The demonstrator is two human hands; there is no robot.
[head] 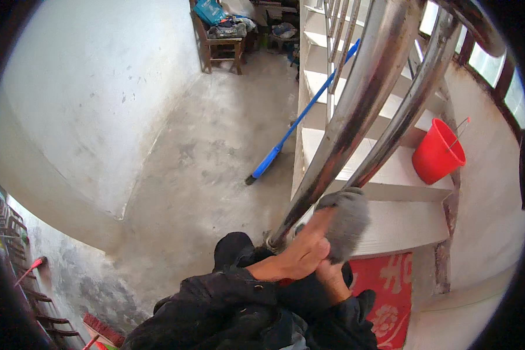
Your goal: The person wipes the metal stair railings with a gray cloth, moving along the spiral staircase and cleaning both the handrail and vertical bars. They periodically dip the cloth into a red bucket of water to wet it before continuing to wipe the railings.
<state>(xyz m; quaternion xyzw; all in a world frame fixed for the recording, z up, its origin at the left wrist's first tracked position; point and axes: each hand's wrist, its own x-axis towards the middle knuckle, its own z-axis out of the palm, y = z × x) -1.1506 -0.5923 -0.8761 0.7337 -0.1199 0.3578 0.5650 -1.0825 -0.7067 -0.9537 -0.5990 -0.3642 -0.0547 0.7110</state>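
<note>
A bunched grey cloth point(346, 223), blurred, is held in front of the lower end of the stair railing. My left hand point(313, 240) reaches across from the left and grips its near side. Just below, my right hand point(331, 270) is closed on the cloth's lower end, close against the left; its fingers are partly hidden. Behind the cloth, a thick metal handrail point(354, 109) and a thinner metal rail point(402, 111) rise to the upper right, both with dark, stained surfaces.
White stair treads point(376, 164) climb behind the railing, with a red bucket point(437, 151) on one. A blue-handled brush point(288, 133) leans against the stairs. A red patterned mat point(387, 302) lies at their foot. A wooden chair point(223, 42) holds bags; a red-bristled broom point(103, 330) is lower left.
</note>
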